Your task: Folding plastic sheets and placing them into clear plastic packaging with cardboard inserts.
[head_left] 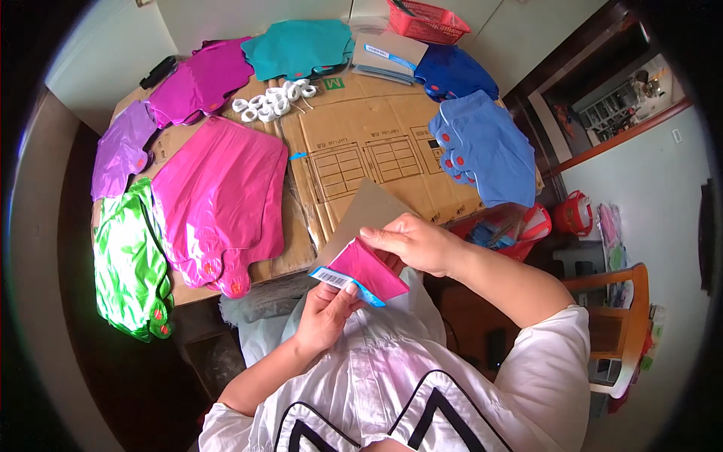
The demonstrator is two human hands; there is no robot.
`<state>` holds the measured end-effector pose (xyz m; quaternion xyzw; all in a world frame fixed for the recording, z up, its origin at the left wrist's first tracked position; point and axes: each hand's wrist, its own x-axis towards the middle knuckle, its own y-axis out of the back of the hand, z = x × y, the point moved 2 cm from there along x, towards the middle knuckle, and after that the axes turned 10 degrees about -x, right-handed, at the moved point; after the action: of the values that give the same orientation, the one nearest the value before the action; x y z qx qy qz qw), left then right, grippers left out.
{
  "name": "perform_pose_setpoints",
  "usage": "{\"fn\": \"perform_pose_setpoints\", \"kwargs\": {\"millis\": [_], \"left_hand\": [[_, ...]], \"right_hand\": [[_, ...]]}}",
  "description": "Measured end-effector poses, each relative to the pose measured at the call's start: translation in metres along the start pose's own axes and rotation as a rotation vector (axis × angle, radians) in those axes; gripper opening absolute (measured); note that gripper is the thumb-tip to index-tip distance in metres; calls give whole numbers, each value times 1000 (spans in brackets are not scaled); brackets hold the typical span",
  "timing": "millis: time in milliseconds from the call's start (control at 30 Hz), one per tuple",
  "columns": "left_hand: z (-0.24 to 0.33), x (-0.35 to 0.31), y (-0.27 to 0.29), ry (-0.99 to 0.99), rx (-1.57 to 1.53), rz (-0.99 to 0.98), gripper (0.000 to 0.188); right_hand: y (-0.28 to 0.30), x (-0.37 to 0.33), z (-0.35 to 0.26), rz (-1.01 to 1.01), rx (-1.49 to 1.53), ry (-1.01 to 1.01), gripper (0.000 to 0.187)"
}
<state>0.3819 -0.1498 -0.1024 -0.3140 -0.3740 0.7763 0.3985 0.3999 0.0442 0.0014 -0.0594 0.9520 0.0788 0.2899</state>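
Note:
Over my lap I hold a folded pink shiny sheet (374, 273), tapering to a point, against a stiff grey-brown card (365, 215). A blue and white barcode strip (331, 278) runs along its lower edge. My left hand (325, 318) is closed on this strip, thumb on top near its middle. My right hand (418, 245) pinches the upper part of the pink sheet and the card between thumb and fingers. Some right fingers are hidden behind the sheet. Nearest on the table is a stack of pink shiny flat pieces (222, 192) with scalloped, red-dotted ends.
Cardboard (392, 113) covers the table. Around it lie green (124, 260), lilac (120, 154), magenta (199, 83), teal (297, 49), dark blue (456, 73) and light blue stacks (489, 151). White rings (267, 111), cards (388, 51) and a red basket (429, 24) sit further back. A wooden chair (636, 331) stands right.

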Motion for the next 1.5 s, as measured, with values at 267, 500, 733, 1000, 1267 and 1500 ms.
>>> {"fn": "perform_pose_setpoints", "kwargs": {"millis": [267,500,733,1000,1267,1500], "left_hand": [[4,0,-19,-11,6,98,22],[3,1,-18,-34,-26,120,22],[5,2,-24,-43,-44,147,21],[-4,5,-23,-52,-65,240,17],[-5,7,-23,-94,-89,252,13],[-3,8,-23,-61,-184,224,11]], "right_hand": [[3,10,17,3,136,-9,14],[22,23,9,-255,100,12,18],[13,18,-11,-137,-46,28,7],[6,21,-7,63,-325,70,13],[7,30,0,203,-461,82,19],[4,30,-16,294,-747,226,32]]}}
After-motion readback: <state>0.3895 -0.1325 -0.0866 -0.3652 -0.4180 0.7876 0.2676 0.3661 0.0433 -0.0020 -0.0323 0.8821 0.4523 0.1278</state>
